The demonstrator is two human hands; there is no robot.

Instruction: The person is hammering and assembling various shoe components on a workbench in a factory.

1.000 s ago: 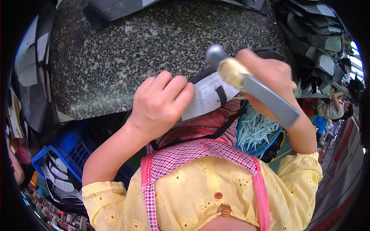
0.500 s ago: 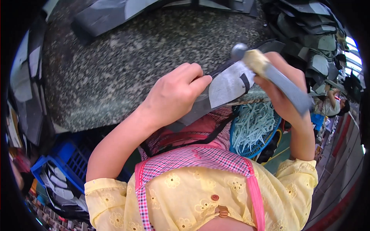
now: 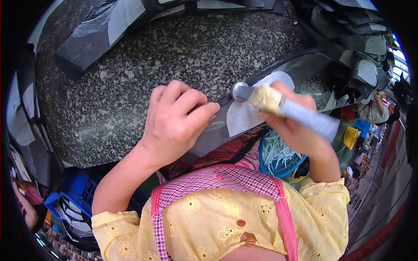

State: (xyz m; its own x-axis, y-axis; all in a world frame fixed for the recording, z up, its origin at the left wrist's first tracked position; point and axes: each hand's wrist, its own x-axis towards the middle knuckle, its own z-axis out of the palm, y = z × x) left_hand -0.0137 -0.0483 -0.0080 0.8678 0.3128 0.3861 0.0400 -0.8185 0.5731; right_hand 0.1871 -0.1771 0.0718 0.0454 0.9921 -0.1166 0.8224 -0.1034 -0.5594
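Note:
A dark grey sheet piece with a pale rounded patch [image 3: 241, 118] lies along the near edge of the speckled stone slab [image 3: 117, 91]. Its far edge runs as a narrow black rim up to the right. My right hand [image 3: 294, 117] is closed round a hammer [image 3: 309, 122] with a grey handle and yellowish wrapping near the head. The hammer's round metal face is down at the black rim, beside the pale patch. My left hand [image 3: 174, 124] is closed with thumb and forefinger on the same rim, left of the hammer; the fingertips are partly hidden.
Similar dark pieces are stacked at the right [image 3: 363, 52], far side and left. Below the slab, a blue basket [image 3: 283, 167] holds pale shredded strips, and a blue crate [image 3: 65, 200] stands lower left. Another person [image 3: 376, 108] is at the far right.
The hammer and my right hand have come down and left, bringing the head to the piece's rim. My left hand has shifted left, and the patch lies differently; the view has also moved.

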